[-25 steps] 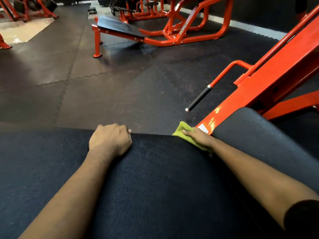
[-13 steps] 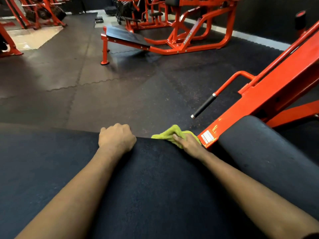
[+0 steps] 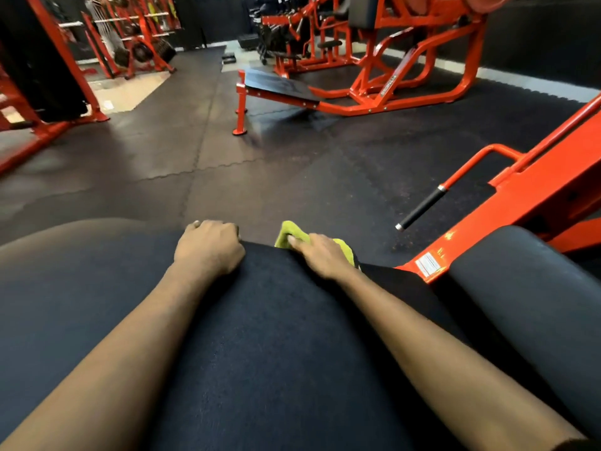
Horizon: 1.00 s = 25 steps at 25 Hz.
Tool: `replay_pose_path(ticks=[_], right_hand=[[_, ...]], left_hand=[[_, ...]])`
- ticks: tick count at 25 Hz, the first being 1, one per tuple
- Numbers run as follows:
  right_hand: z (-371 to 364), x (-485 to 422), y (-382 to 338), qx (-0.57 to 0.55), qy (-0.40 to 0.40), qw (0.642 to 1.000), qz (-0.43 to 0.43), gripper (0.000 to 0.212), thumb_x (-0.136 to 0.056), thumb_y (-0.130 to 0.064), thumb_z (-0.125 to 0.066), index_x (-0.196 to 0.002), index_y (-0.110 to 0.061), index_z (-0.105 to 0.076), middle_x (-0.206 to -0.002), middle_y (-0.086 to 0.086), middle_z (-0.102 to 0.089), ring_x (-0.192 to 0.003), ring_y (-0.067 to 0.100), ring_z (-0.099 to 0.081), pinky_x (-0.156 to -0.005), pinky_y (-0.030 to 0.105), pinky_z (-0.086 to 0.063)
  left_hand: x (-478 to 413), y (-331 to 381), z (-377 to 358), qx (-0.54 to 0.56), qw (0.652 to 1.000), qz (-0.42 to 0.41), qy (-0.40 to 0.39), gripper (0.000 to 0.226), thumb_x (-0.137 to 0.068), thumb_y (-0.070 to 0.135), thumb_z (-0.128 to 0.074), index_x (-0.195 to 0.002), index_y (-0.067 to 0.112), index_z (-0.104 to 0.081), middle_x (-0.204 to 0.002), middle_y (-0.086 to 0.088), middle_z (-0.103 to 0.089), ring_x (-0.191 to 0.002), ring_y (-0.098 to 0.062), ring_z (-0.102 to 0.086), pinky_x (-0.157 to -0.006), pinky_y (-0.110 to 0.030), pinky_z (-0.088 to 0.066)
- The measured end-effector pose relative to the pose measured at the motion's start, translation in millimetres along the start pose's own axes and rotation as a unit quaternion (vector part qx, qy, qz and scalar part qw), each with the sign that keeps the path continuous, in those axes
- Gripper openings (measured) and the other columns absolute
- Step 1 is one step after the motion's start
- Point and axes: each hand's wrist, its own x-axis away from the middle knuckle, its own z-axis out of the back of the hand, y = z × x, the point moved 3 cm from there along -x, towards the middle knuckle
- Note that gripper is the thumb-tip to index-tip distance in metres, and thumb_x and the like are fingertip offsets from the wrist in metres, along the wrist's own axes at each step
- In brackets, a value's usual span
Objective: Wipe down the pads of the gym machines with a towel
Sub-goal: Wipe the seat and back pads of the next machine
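Entry: pad wipe-down, status in progress (est.). Item 1, main pad [image 3: 276, 336]: large, black, textured, fills the lower view w/ both forearms lying across it. Item 2, towel [image 3: 345, 252]: small, yellow-green, bunched at the main pad's far edge, right of centre, part of it poking past the lip. Item 3, right hand [image 3: 320, 255]: on top of the towel, fingers laid fairly straight, pressing it to the pad, not clenched round it. Item 4, left hand [image 3: 209, 247]: no cloth, fingers curled over the far edge left of the towel, prob. bracing. The hands sit apart, w/ a strip of bare pad btwn them. Item 5, side pad [image 3: 520, 288]: rounded, black, just right of the main pad, beside the orange frame [image 3: 536, 196] w/ its label [image 3: 427, 264] and black grip handle [image 3: 419, 208]; no hand or cloth on it. Item 6, bench pad [image 3: 276, 84]: flat, dark, well apart across the floor mats [image 3: 162, 164], more orange machines behind. Done: cannot tell, since no sheen or streaks mark wiped from unwiped areas. Judged position: mid-pass along the far edge of pad no. 1. Left, as far as shown: the edge section under and beyond the left hand, poss. the broad top surface, then the side pad, bench pad and other machines' pads. Est. early in the overall job.
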Motion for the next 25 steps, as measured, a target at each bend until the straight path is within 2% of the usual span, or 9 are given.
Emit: replay_pose_path(ticks=[3,7,11,13,15,16,18,21,25], right_hand=[[14.5,21.4,58.7,-0.049,-0.003,0.999,-0.01,0.053,-0.103,-0.057,-0.043,-0.09,-0.01,-0.063,-0.086,-0.005,-0.063,-0.085,0.015,-0.056,-0.08,0.035,-0.043],[31.9,-2.0,98.8,0.072,-0.001,0.989,-0.13,0.06,-0.096,-0.063,-0.039,-0.116,-0.013,-0.067,-0.127,0.013,-0.066,-0.118,0.032,-0.061,-0.097,0.04,-0.044],[4.3,-36.3,3.7,0.168,-0.071,0.977,-0.114,0.054,-0.099,-0.043,-0.041,-0.143,-0.015,-0.053,-0.152,0.013,-0.049,-0.137,0.032,-0.049,-0.105,0.039,-0.038],[-10.4,-40.8,-51.9,0.099,-0.064,0.992,-0.037,0.051,-0.103,-0.046,-0.039,-0.136,-0.012,-0.056,-0.147,0.015,-0.053,-0.133,0.034,-0.051,-0.103,0.04,-0.038],[-20.3,-28.3,-68.5,0.004,-0.044,0.999,0.016,0.045,-0.102,-0.056,-0.037,-0.104,-0.018,-0.062,-0.119,0.011,-0.065,-0.116,0.033,-0.059,-0.091,0.04,-0.04],[-21.5,-21.3,-60.7,-0.035,-0.03,0.998,0.034,0.052,-0.098,-0.065,-0.036,-0.09,-0.018,-0.059,-0.101,0.004,-0.065,-0.102,0.03,-0.061,-0.084,0.039,-0.04],[-18.0,-21.3,-17.3,-0.088,-0.015,0.995,0.038,0.074,-0.086,-0.083,-0.035,-0.089,-0.015,-0.063,-0.084,-0.005,-0.064,-0.084,0.019,-0.06,-0.082,0.041,-0.045],[0.4,-30.1,44.8,-0.037,-0.019,0.999,-0.025,0.082,-0.076,-0.089,-0.036,-0.095,-0.016,-0.068,-0.097,-0.001,-0.07,-0.094,0.019,-0.065,-0.096,0.048,-0.05],[1.6,-34.8,3.0,0.107,-0.118,0.98,-0.121,0.047,-0.079,-0.061,-0.045,-0.108,-0.029,-0.063,-0.128,0.001,-0.061,-0.126,0.031,-0.056,-0.102,0.044,-0.041]], left_hand=[[0.7,-10.0,-3.8,-0.027,1.0,-0.004,0.006,0.027,-0.1,0.026,-0.037,-0.107,0.017,-0.062,-0.124,-0.01,-0.063,-0.118,-0.029,-0.054,-0.111,-0.04,-0.028],[0.1,-17.5,1.6,-0.023,1.0,0.0,0.004,0.035,-0.103,0.031,-0.033,-0.115,0.017,-0.062,-0.129,-0.01,-0.061,-0.124,-0.03,-0.051,-0.117,-0.046,-0.023],[1.6,-40.8,9.0,-0.044,0.999,0.007,-0.015,0.037,-0.103,0.031,-0.031,-0.12,0.019,-0.061,-0.133,-0.009,-0.058,-0.128,-0.028,-0.048,-0.118,-0.047,-0.02],[1.4,-49.8,12.1,-0.049,0.999,0.013,-0.02,0.038,-0.104,0.033,-0.029,-0.12,0.018,-0.061,-0.135,-0.009,-0.057,-0.129,-0.028,-0.048,-0.116,-0.045,-0.023],[2.2,-52.1,13.6,-0.046,0.999,0.014,-0.012,0.037,-0.104,0.032,-0.03,-0.118,0.017,-0.061,-0.135,-0.01,-0.058,-0.129,-0.028,-0.048,-0.114,-0.043,-0.025],[1.9,-52.7,14.2,-0.045,0.999,0.014,-0.011,0.037,-0.104,0.032,-0.03,-0.117,0.017,-0.061,-0.134,-0.01,-0.058,-0.128,-0.028,-0.049,-0.114,-0.043,-0.026],[2.1,-54.6,15.3,-0.039,0.999,0.017,-0.015,0.037,-0.104,0.031,-0.029,-0.116,0.016,-0.061,-0.133,-0.01,-0.059,-0.128,-0.029,-0.048,-0.116,-0.045,-0.023],[6.1,-63.2,18.8,-0.039,0.999,0.025,-0.017,0.037,-0.104,0.03,-0.028,-0.117,0.016,-0.06,-0.132,-0.01,-0.059,-0.128,-0.028,-0.047,-0.119,-0.05,-0.017],[17.2,-76.8,25.2,-0.043,0.999,0.029,-0.002,0.037,-0.104,0.031,-0.03,-0.123,0.02,-0.059,-0.134,-0.009,-0.057,-0.13,-0.028,-0.045,-0.119,-0.051,-0.017]])
